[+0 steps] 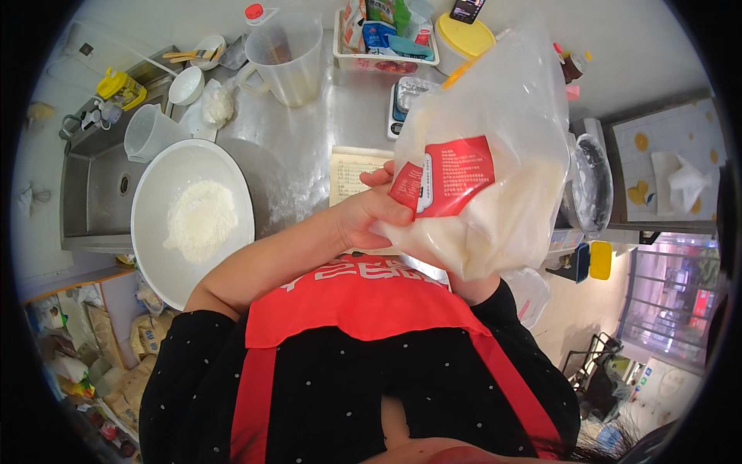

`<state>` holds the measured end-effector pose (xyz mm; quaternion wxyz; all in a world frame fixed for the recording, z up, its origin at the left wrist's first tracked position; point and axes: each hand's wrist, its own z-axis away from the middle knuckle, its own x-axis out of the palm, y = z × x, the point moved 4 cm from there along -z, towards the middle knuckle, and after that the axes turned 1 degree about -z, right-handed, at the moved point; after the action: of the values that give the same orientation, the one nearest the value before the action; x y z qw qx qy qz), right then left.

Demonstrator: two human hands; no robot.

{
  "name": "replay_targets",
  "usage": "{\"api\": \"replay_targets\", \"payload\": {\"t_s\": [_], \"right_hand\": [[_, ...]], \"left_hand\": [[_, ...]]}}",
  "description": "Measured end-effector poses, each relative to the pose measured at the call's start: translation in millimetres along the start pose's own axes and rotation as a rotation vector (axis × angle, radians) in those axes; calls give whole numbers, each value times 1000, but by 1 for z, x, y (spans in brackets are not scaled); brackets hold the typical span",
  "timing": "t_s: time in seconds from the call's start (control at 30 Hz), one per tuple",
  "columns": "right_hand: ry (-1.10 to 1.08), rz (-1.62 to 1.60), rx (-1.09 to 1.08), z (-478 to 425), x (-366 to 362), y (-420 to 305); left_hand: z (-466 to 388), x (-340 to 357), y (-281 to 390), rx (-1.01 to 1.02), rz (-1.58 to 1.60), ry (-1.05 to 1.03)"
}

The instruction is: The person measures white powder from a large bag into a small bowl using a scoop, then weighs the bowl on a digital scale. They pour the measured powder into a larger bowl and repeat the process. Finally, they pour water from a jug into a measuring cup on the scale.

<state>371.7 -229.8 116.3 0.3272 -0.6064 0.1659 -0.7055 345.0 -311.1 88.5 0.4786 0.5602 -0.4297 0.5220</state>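
A large translucent plastic bag [510, 191] with a red printed label hangs in front of me on the right, with white, powdery-looking contents in its lower part. My left hand [382, 209] grips the bag's left edge, its thumb over the red print. The bag hides my right hand; only that forearm shows below it. To the left, a big white bowl [151, 232] holds a mound of white flour [203, 220]. Behind the bag and my left hand, an open notebook [348, 174] with handwriting lies on the steel worktop [278, 168].
A steel sink [98, 197] adjoins the worktop at left. A clear measuring jug [290, 64], a second plastic jug [151, 133], a kitchen scale [397, 129], a basket [385, 64] of packets and a yellow-lidded tub [464, 35] stand farther back. A floury metal bowl [594, 185] is at right.
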Motion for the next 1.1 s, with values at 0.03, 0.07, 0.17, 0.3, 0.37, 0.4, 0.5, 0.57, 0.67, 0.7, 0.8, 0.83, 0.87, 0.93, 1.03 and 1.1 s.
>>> {"api": "replay_targets", "payload": {"t_s": [0.03, 0.07, 0.17, 0.3, 0.37, 0.4, 0.5, 0.57, 0.67, 0.7, 0.8, 0.83, 0.87, 0.93, 1.03, 1.1], "right_hand": [[-26, -28, 4, -2, -4, -1], [-57, -69, 11, -4, -8, -1], [-127, -177, 23, -8, -19, -8], [-211, -333, 21, -15, -33, -11], [-266, -404, 19, -24, -40, -15], [-329, -439, 29, -30, -44, -14], [-492, -472, 40, -54, -54, -16], [-78, -276, 11, -41, -54, -22], [310, 7, -83, -36, -54, -41], [340, 69, -118, -41, -55, -47], [444, 257, -229, -59, -61, -62], [465, 372, -323, -64, -63, -65], [489, 487, -415, -70, -66, -64], [496, 541, -550, -83, -69, -51], [486, 343, -563, -84, -60, -36], [471, 430, -497, -83, -59, -35]], "left_hand": [[0, 0, -1, -21, -32, 5], [1, 2, -1, -40, -64, 11], [-3, 4, -2, -95, -151, -1], [-8, 3, -3, -52, -125, 2], [-12, -6, -1, -85, -63, 6], [-15, -9, 0, -90, -64, -13], [-21, -9, 5, -114, -93, -58], [-20, -5, 11, -122, -156, -55], [-21, -20, 14, -161, -97, 85], [-19, -21, 22, -134, -367, 194], [-5, -17, 62, 65, -992, 365], [3, -19, 75, 203, -1077, 339], [11, -20, 87, 342, -1158, 307], [22, -16, 100, 536, -946, 246], [34, -4, 107, 617, -374, 138], [40, 7, 108, 609, -378, 24]]}}
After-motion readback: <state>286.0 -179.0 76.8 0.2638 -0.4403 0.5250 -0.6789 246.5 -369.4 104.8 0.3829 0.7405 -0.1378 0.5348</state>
